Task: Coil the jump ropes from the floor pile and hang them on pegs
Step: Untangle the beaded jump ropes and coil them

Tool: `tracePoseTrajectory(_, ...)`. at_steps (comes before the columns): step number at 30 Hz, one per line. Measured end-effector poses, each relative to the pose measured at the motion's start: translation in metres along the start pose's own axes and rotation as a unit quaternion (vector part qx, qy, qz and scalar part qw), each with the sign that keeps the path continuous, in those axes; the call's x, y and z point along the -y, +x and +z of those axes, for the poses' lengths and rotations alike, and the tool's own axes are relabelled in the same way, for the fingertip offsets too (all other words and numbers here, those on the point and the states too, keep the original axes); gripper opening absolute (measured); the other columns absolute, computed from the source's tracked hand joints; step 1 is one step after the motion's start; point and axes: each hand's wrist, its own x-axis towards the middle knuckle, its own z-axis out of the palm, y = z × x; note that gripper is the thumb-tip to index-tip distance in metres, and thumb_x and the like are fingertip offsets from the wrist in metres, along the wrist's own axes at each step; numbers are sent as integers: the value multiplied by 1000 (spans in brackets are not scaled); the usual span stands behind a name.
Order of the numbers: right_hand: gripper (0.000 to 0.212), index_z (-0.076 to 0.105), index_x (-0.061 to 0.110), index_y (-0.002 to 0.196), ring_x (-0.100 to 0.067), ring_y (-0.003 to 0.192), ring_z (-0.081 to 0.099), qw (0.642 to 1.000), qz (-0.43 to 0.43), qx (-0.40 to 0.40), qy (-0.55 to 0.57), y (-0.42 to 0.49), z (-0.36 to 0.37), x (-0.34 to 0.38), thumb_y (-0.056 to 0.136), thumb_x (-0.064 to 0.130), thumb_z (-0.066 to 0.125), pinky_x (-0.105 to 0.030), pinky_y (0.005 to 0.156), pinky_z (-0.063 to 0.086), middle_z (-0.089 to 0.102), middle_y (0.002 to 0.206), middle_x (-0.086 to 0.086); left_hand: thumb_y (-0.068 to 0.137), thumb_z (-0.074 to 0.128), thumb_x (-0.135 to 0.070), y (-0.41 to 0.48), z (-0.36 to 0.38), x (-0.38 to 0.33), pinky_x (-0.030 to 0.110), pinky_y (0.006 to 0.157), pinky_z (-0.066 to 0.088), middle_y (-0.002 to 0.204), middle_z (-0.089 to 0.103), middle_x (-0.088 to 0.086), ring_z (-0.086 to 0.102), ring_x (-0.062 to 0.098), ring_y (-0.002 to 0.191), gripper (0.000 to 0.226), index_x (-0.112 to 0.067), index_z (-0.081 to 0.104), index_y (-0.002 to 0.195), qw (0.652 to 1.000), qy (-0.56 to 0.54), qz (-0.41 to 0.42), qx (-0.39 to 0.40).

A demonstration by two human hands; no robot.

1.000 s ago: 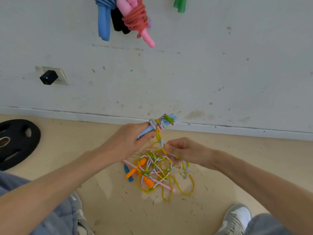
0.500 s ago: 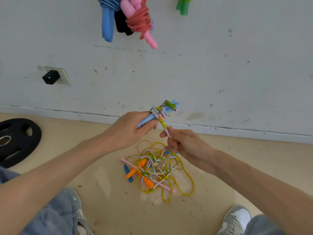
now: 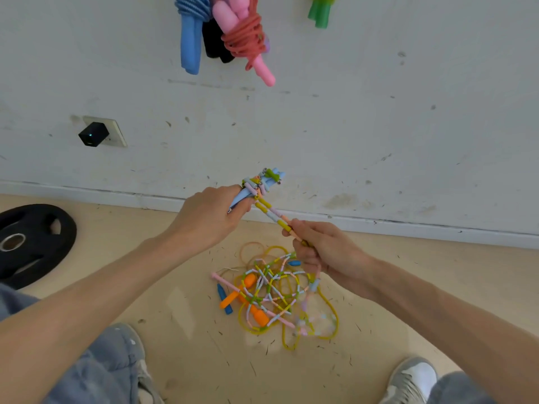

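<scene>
Pastel beaded jump rope [image 3: 272, 212], centre of frame, drawn taut on a diagonal between two bare hands above a beige floor [image 3: 437, 287]. Left hand [image 3: 204, 217], just left of centre, is clenched round a pair of light-blue handles [image 3: 242, 198] held side by side and pointing up and right toward the scuffed white wall [image 3: 379, 112]; several turns of the beaded rope are wound round the handles' upper ends, beyond the fingers. Right hand [image 3: 326, 249], lower and to the right of the left hand, grasps the same rope between thumb and curled fingers. Below this fist the rope drops toward the floor pile [image 3: 271, 293], its lowest stretch blurred. The pile lies under the hands at lower centre: tangled beaded rope, a yellow rope [image 3: 337, 323] in loose loops, two orange handles [image 3: 258, 314] and a dark-blue piece [image 3: 223, 297]. Along the top edge, coiled ropes hang against the wall: a blue rope [image 3: 191, 39] with long blue handles, black handles [image 3: 214, 43] just beside it, a red rope [image 3: 245, 39] wound round pink handles, and, apart to the right, green handles [image 3: 319, 13]. At left, a black plug [image 3: 93, 134] sits in a wall socket, and a black weight plate [image 3: 29, 243] lies flat on the floor. Grey shoes [image 3: 411, 380] and denim legs occupy the bottom corners.
</scene>
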Motion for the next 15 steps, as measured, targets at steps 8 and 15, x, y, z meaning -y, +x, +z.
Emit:
tracePoseTrajectory(8, 41, 74, 17, 90, -8, 49, 33, 967, -24, 45, -250, -18, 6, 19, 106, 48, 52, -18, 46, 34, 38, 59, 7, 105, 48, -16, -8, 22, 20, 35, 50, 29, 87, 58, 3, 59, 30, 62, 7, -13, 48, 112, 963, 265, 49, 15)
tracePoseTrajectory(15, 37, 75, 12, 89, -1, 48, 44, 924, -187, 1, -333, -14, 0, 63, 110, 29, 49, -9, 51, 37, 43, 59, 9, 90, 51, 2, -23, 28, -15, 38, 58, 30, 109, 59, 7, 67, 32, 83, 39, -11, 42, 125, 931, 326, 130, 102)
